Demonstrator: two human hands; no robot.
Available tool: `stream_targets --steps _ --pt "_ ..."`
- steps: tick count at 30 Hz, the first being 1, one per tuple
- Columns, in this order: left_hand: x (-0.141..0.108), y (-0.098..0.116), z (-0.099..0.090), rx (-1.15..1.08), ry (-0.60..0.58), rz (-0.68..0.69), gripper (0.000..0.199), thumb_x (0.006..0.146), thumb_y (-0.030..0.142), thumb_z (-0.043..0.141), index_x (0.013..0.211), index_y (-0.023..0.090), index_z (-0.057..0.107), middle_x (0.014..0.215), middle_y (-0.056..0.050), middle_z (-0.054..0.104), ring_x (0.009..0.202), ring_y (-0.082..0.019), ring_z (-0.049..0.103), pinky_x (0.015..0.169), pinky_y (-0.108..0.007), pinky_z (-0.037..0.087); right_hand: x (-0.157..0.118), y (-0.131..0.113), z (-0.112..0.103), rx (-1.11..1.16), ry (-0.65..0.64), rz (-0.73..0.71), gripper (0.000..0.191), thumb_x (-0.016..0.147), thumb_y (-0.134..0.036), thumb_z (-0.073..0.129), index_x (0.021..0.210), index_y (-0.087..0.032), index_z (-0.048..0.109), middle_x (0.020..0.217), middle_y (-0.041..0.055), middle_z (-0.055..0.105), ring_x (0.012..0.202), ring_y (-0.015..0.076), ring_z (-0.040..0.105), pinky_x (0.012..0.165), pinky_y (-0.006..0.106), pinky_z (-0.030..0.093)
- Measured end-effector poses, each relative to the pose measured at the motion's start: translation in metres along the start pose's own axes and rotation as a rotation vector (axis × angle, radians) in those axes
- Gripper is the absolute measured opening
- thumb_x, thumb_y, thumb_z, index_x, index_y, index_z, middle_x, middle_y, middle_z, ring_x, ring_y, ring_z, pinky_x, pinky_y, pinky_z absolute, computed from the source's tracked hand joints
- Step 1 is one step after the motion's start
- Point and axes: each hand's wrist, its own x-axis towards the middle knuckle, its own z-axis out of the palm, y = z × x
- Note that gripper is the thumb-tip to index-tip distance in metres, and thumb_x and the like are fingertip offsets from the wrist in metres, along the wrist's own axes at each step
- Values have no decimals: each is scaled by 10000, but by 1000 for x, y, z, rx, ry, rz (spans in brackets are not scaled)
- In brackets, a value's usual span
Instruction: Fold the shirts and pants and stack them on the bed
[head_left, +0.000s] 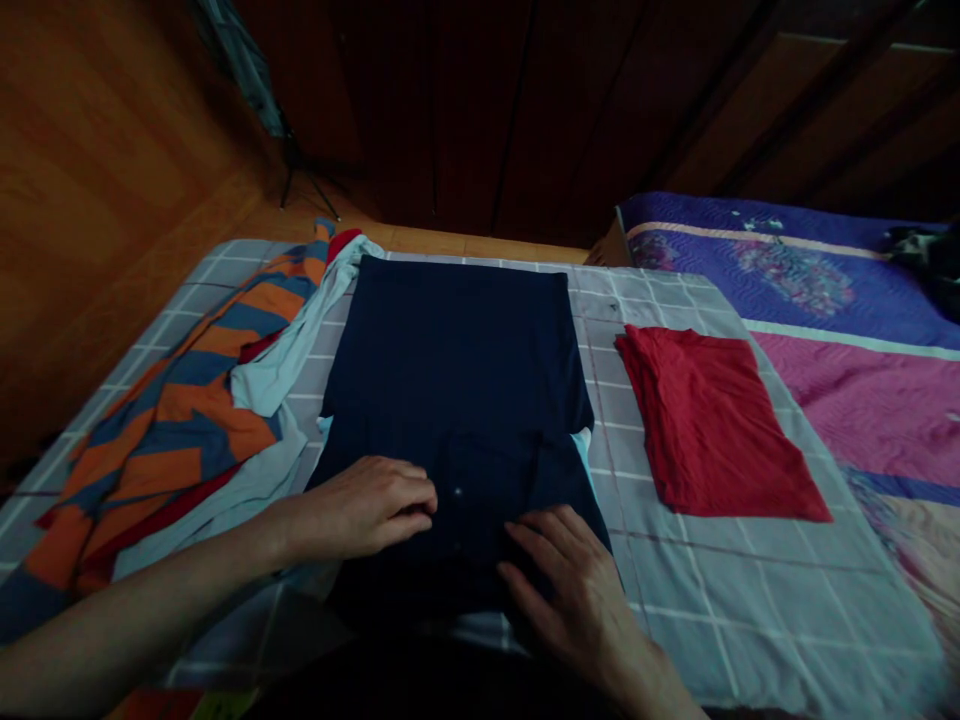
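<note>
A dark navy shirt lies spread flat in front of me, with light blue edging at its sides and a small pale spot like a button near its lower middle. My left hand rests on the lower left part of the shirt, its fingers loosely bent and the thumb apart from them. On the lower right part lies my right hand, fingers spread over the cloth. The shirt's near edge is dark and hard to make out.
To the left, an orange and blue striped garment is heaped with pale blue and red cloth. A folded red garment lies to the right. All rest on a grey checked bedspread. Beyond it stands another bed with a purple and pink cover.
</note>
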Motion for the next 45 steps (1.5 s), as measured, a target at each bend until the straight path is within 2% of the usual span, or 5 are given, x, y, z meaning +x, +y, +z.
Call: stream_targets --steps 7,13,17,31,45 --pt "-32 14 36 -19 -70 -47 24 864 184 582 877 203 576 871 15 623 831 -150 607 738 -250 408 2 -8 0 158 -121 -25 255 865 -113 548 1100 -183 616 895 63 643 810 207 572 718 375 489" --pt "-1 9 26 146 147 27 198 938 144 421 1064 195 564 948 -34 582 874 -168 552 765 -278 430 12 -14 -7 209 -215 -101 247 875 -101 516 1092 -183 600 890 57 632 816 200 551 705 352 455" --pt "18 9 26 282 147 55 296 922 84 397 1168 187 524 978 -51 573 877 -180 543 751 -294 454 12 -14 -8 186 -254 -114 217 883 -126 515 1070 -186 608 889 55 636 819 196 561 713 341 452" --pt "10 7 65 576 303 103 330 891 78 437 1202 94 549 1135 -119 639 1009 -235 575 860 -381 458 8 -6 -5 246 -233 -42 170 915 -144 460 940 -182 624 857 59 634 786 183 577 704 316 469" --pt "0 -4 71 408 350 77 379 901 70 414 1253 131 540 1205 -121 619 1070 -240 566 917 -441 473 10 -5 -4 246 -187 -48 226 918 -172 475 1076 -182 637 881 64 658 800 186 607 714 330 506"
